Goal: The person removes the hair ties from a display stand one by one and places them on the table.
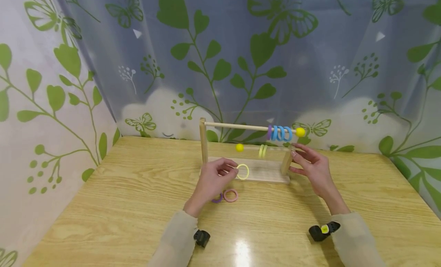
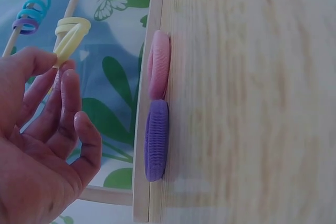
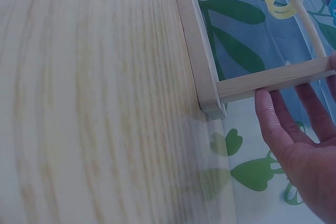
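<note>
A wooden stand (image 1: 265, 172) carries two horizontal bars. Between thumb and fingertips my left hand (image 1: 217, 178) pinches a yellow hair tie (image 2: 70, 45) in front of the stand, apart from the lower bar's yellow end ball (image 1: 239, 147) in the head view. Two more yellow hair ties (image 1: 263, 151) hang on that lower bar (image 1: 275, 148). At the right, my right hand (image 1: 314, 170) grips the stand's short post (image 1: 286, 161) near its top, fingers along its outer side. The thumb is mostly cut off in the right wrist view.
On the upper bar (image 1: 237, 126) hang several blue hair ties (image 1: 289, 134) and a purple one (image 1: 269, 132), near its yellow end ball (image 1: 300, 132). A pink hair tie (image 2: 159, 66) and a purple hair tie (image 2: 157, 140) lie on the table before the stand. A patterned curtain (image 1: 220, 49) hangs behind.
</note>
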The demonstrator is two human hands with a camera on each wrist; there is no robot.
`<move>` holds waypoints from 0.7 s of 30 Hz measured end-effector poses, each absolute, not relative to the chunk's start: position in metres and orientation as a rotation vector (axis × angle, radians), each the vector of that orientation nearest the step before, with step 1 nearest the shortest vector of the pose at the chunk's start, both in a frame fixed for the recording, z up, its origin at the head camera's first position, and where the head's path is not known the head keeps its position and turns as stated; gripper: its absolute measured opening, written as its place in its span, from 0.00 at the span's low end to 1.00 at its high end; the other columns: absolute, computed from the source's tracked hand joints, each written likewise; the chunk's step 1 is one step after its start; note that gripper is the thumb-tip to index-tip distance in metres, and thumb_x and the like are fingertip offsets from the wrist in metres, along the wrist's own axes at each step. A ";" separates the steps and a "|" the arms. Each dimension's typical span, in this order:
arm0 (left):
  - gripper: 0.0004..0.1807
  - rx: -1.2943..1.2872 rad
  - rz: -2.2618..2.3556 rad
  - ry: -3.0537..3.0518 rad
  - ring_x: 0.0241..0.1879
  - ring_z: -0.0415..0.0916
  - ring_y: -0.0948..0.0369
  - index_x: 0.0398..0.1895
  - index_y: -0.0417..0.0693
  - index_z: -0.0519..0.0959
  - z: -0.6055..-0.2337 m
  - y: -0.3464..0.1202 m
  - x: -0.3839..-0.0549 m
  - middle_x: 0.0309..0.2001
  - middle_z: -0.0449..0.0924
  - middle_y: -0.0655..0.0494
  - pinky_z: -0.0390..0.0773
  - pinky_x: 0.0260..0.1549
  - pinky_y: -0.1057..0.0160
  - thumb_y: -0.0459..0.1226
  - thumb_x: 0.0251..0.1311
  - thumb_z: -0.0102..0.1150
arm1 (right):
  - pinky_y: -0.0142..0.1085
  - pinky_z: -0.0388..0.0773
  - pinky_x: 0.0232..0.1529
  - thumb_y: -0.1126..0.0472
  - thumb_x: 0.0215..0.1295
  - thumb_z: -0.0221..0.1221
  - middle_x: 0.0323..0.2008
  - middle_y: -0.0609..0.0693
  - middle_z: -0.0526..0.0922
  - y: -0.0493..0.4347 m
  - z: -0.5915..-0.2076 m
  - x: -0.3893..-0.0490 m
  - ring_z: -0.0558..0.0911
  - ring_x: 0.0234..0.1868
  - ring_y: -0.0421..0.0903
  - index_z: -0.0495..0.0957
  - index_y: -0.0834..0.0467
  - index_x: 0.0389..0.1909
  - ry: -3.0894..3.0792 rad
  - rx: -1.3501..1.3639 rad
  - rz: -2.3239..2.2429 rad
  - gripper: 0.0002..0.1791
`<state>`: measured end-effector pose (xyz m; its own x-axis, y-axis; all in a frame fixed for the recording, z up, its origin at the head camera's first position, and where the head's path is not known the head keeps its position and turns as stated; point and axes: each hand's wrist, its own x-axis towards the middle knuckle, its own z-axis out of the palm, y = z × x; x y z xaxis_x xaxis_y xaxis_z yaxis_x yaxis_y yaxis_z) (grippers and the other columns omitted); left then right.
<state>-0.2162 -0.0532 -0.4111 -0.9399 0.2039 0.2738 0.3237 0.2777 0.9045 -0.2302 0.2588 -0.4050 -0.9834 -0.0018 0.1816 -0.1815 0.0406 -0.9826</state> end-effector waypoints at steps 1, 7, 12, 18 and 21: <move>0.06 -0.511 -1.760 -2.431 0.30 0.81 0.64 0.41 0.47 0.87 -0.412 -0.053 -0.216 0.36 0.90 0.49 0.80 0.34 0.69 0.35 0.63 0.67 | 0.34 0.87 0.39 0.58 0.73 0.62 0.46 0.36 0.86 0.259 -0.405 -0.230 0.87 0.44 0.33 0.74 0.60 0.68 -2.165 0.195 2.083 0.25; 0.06 -0.543 -1.738 -2.478 0.30 0.80 0.65 0.41 0.46 0.87 -0.415 -0.053 -0.217 0.36 0.90 0.50 0.80 0.35 0.68 0.37 0.63 0.67 | 0.34 0.87 0.39 0.59 0.73 0.61 0.46 0.36 0.86 0.259 -0.406 -0.230 0.87 0.44 0.34 0.74 0.60 0.68 -2.157 0.207 2.091 0.25; 0.07 -0.573 -1.684 -2.549 0.30 0.80 0.65 0.43 0.46 0.87 -0.414 -0.053 -0.216 0.36 0.90 0.51 0.79 0.34 0.68 0.37 0.64 0.67 | 0.34 0.87 0.39 0.59 0.73 0.61 0.46 0.36 0.87 0.259 -0.406 -0.230 0.87 0.44 0.34 0.75 0.59 0.68 -2.147 0.213 2.102 0.24; 0.09 -0.603 -1.692 -2.636 0.29 0.81 0.65 0.44 0.46 0.87 -0.414 -0.053 -0.216 0.36 0.89 0.53 0.80 0.33 0.68 0.39 0.64 0.66 | 0.34 0.87 0.39 0.60 0.73 0.61 0.46 0.36 0.86 0.259 -0.406 -0.230 0.87 0.44 0.33 0.76 0.58 0.67 -2.144 0.210 2.101 0.23; 0.09 -0.624 -1.699 -2.658 0.30 0.82 0.64 0.45 0.46 0.87 -0.414 -0.052 -0.216 0.37 0.89 0.53 0.81 0.33 0.67 0.39 0.65 0.66 | 0.34 0.87 0.39 0.59 0.73 0.61 0.46 0.36 0.86 0.259 -0.406 -0.230 0.87 0.44 0.34 0.75 0.59 0.67 -2.147 0.213 2.098 0.24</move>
<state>-0.2157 -0.0525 -0.4142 -0.9220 0.3598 0.1433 0.2810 0.3671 0.8867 -0.2300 0.2594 -0.4063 -0.9813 -0.0088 0.1925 -0.1927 0.0224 -0.9810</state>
